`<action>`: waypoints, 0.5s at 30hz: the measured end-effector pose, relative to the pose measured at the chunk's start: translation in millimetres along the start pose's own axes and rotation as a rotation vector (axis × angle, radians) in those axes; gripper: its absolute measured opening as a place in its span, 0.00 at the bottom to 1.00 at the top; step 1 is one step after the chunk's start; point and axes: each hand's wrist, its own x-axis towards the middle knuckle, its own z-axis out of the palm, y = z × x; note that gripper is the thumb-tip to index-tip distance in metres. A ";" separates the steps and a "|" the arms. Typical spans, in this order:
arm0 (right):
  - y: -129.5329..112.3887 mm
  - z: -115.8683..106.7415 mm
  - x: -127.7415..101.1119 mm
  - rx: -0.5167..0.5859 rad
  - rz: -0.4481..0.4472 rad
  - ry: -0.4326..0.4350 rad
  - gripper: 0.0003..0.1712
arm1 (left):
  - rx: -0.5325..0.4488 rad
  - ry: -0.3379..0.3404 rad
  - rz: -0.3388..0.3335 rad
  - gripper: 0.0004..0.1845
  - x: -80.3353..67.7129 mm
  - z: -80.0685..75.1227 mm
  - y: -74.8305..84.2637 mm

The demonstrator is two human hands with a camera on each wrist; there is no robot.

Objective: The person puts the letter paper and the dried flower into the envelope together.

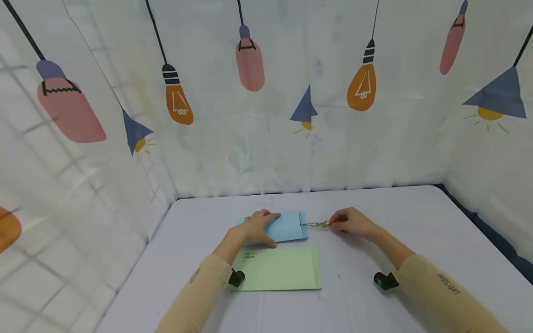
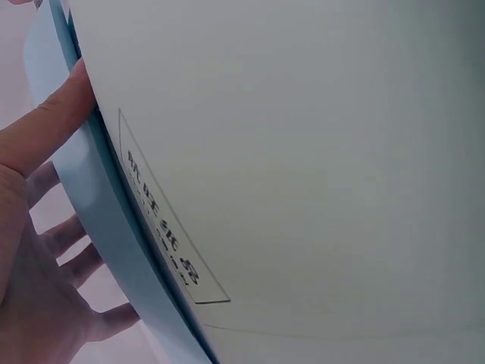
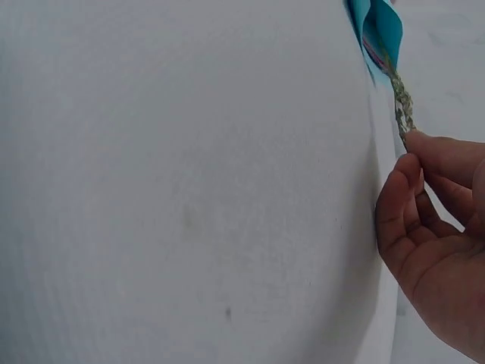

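Observation:
A light blue envelope [image 1: 288,227] lies flat on the white table, its mouth facing right. My left hand [image 1: 257,226] rests over it with fingers spread, the thumb at its near edge. Between the right thumb and fingertips, my right hand [image 1: 353,223] pinches the end of a thin, pale-green and tan sprig-like strand [image 1: 318,224]. The strand's other end reaches into the envelope's mouth, where the inner part is hidden. In the right wrist view, the blue mouth [image 3: 385,34] gapes, with a thin reddish line inside beside the strand [image 3: 403,102].
Just in front of the blue envelope lies a pale green envelope [image 1: 279,270] with a small printed box [image 1: 249,256] at its upper left. The white table [image 1: 354,286] reaches back to a curtain [image 1: 266,162] printed with lamps. Dark cameras [image 1: 386,280] sit at both wrists.

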 end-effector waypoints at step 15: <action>-10.5 25.4 16.6 0.023 -0.048 0.021 0.06 | 0.015 0.010 0.000 0.53 2.5 -0.1 0.9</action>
